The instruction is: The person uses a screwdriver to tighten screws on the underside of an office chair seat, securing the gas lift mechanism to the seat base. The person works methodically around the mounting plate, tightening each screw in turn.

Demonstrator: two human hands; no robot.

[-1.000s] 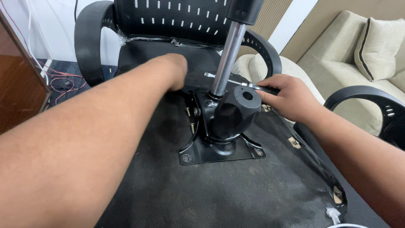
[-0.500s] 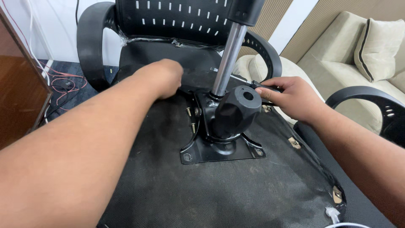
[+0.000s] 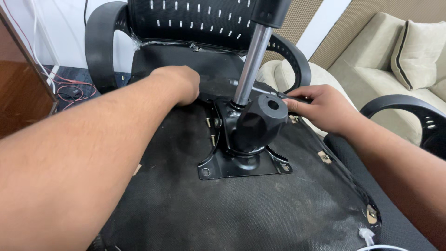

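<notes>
Hands on upturned chair seat, left hand clenched, right hand grasping lever

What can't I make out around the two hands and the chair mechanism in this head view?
- Left hand: its fingers curl behind the knuckles, so its grip is hidden.
- Right hand: fingertips rest on a thin lever; whether they close round it is unclear.
- Lever's left end: hidden by the steel column.
- Column's top: cut off by the upper edge.
- Mounting plate: rear bolts hidden by the black knob.

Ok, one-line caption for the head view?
Left hand and right hand work at the tilt mechanism under an upturned office chair.
</notes>
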